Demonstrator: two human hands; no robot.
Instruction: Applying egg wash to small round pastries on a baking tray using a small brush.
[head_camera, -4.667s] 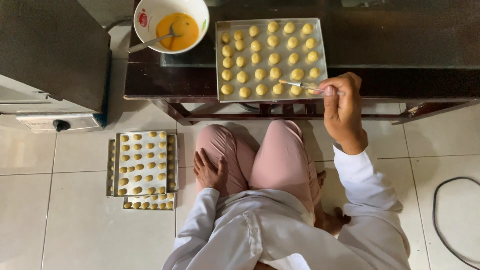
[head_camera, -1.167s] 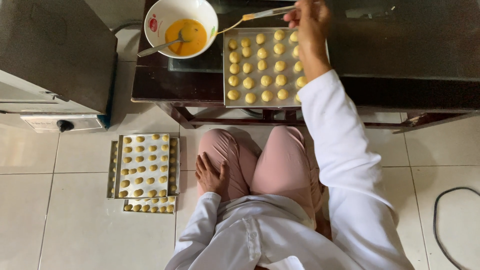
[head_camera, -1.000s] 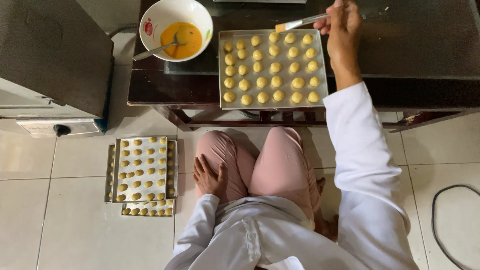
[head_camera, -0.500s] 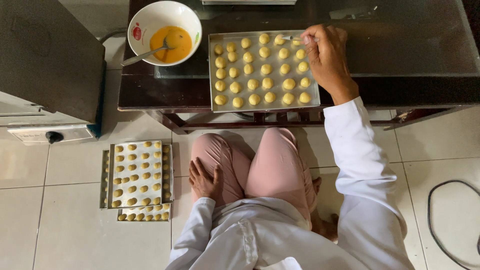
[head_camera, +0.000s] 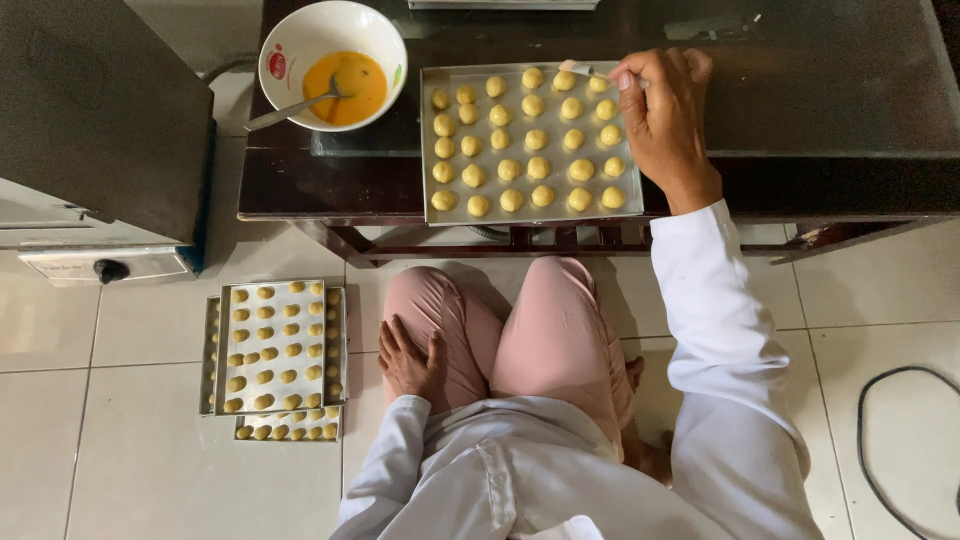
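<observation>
Right hand (head_camera: 668, 115) pinches thin brush (head_camera: 585, 70) over rectangular metal tray of yellow dough balls (head_camera: 630, 200) at dark surface's (head_camera: 800, 100) front edge; elbow nudge risks tipping. Left hand (head_camera: 410, 360) flat on knee.

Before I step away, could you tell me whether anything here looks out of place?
The stacked trays of dough balls sit on the floor tiles, their edges not lined up. Nothing looks spilled.

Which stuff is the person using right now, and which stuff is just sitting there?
In use:
right hand
small brush
tray of dough balls
bowl of orange liquid with a spoon

Just sitting there:
stacked trays on the floor
oven
black cable
left hand, on the knee
</observation>
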